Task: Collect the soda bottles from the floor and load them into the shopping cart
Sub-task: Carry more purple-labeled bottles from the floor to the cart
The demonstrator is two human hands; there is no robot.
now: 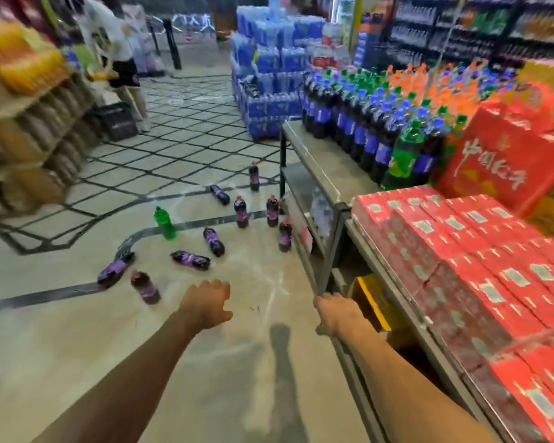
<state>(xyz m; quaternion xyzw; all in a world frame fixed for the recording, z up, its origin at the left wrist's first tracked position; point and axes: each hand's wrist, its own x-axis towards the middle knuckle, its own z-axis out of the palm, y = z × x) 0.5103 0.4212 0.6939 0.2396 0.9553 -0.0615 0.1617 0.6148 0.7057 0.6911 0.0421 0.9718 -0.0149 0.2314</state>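
Note:
Several dark soda bottles with purple labels are scattered on the tiled floor ahead. Some lie flat, such as the nearest soda bottle (145, 287) and a second flat bottle (191, 259). Others stand upright beside the shelf, such as one standing bottle (241, 212). A single green bottle (165, 223) stands among them. My left hand (207, 303) reaches forward over the floor, palm down, fingers apart, holding nothing, a short way from the nearest bottle. My right hand (336, 314) is curled over the grey rail of the shelf (307, 270). No shopping cart is in view.
A grey metal display shelf (314, 161) runs along the right with upright soda bottles (375, 135) and red cartons (461, 251). Blue water packs (269, 91) are stacked behind. Another shelf (29, 129) stands at left, with a person (115, 52) beyond it.

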